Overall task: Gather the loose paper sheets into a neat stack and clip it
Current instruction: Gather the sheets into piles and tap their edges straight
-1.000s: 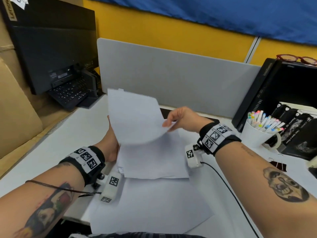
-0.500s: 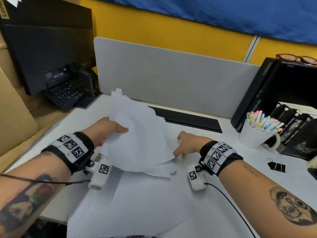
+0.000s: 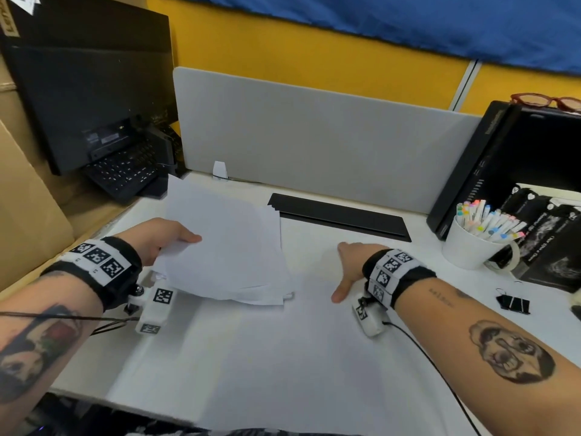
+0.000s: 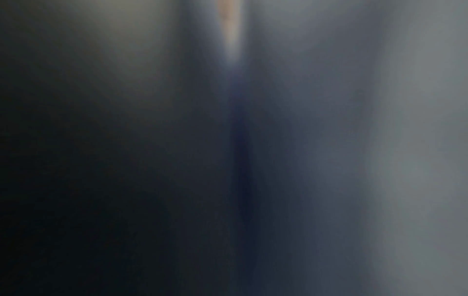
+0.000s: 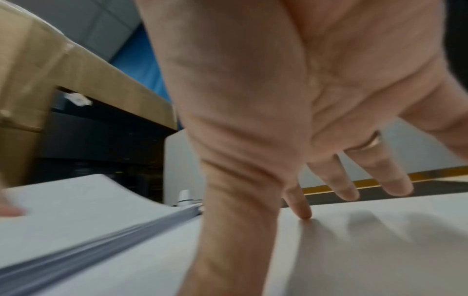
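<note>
Several paper sheets (image 3: pixel 232 247) we gripped in our left hand (image 3: pixel 157 239); our right hand (image 3: pixel 350 265), fingers (image 5: pixel 298 202) spread, pressed a loose sheet (image 3: pixel 314 278) beside them.

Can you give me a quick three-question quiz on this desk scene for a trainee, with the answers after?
1. True or false: the left hand grips the bundle of paper sheets.
2. Multiple choice: where is the black binder clip? A, clamped on the bundle; B, lying on the desk beyond the right forearm; C, in the white cup of markers.
3. Short answer: what does the right hand rest its spread fingers on?

Key
1. True; the thumb lies on top of the bundle.
2. B.
3. A loose sheet lying flat on the desk.
</note>
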{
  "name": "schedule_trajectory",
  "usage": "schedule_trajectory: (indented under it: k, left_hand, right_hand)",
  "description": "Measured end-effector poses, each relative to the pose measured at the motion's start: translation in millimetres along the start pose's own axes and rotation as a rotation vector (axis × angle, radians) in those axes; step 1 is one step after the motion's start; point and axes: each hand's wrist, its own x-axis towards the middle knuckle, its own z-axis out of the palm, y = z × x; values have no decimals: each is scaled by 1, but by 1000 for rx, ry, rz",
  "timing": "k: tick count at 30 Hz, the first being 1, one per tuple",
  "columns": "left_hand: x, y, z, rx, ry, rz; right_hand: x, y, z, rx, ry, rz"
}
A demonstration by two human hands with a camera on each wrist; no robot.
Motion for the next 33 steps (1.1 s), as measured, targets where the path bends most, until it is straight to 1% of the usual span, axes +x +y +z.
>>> schedule_trajectory:
  k: [3,4,6,8,11,15,16,18,19,20,21,22,23,24,25,26,28,30,32,33]
  left_hand:
    - [-2,-6,-3,-2,-47,-18]
    - [-1,-10,-2,-3,-55,-25]
    - [0,-17,3,-20,-67,-35]
    - [1,-25,9,-38,-84,-46]
    - [2,-31,14,-42,-107,-33]
    - [0,-30,16,-36,-135,4]
    - [-1,-31,16,-37,-152,13]
    - [-4,-34,15,-32,-180,23]
    - [-4,-37,15,-38,-195,26]
    - [-4,-38,15,-55,-204,22]
    - [-4,-39,15,-82,-179,8]
    - [-4,-39,16,-126,-154,1]
    - [-1,-38,16,-184,-125,-9]
    - [-10,-33,17,-219,-113,-25]
    - [-18,-26,20,-254,-107,-32]
    - [-27,-21,23,-288,-108,-25]
    - [-40,-15,26,-349,-101,-30]
    - [-41,-16,27,-387,-124,-32]
    - [-34,-20,23,-390,-178,-66]
    - [-27,-23,21,-397,-188,-87]
  right_hand:
    - [9,22,-6,95,169,134]
    - [10,27,-6,115,182,165]
    - [7,31,-5,155,106,168]
    - [-3,31,-5,133,27,174]
    - [-4,30,-3,40,-5,195]
    - [4,35,-8,162,-71,203]
    - [5,36,-12,158,-86,225]
    - [7,39,-24,50,-40,252]
    - [7,41,-31,1,27,262]
    - [7,44,-40,3,122,266]
    - [5,47,-51,78,245,264]
    - [3,50,-61,192,401,253]
    - [-2,50,-73,316,593,236]
    - [-5,47,-84,417,788,197]
    - [-8,41,-93,519,943,132]
    - [-11,33,-101,631,1033,43]
    - [-13,13,-113,926,1106,-151]
    - [-8,-7,-119,1226,1092,-271]
    - [2,-25,-116,1489,1008,-314]
    - [10,-33,-111,1570,939,-319]
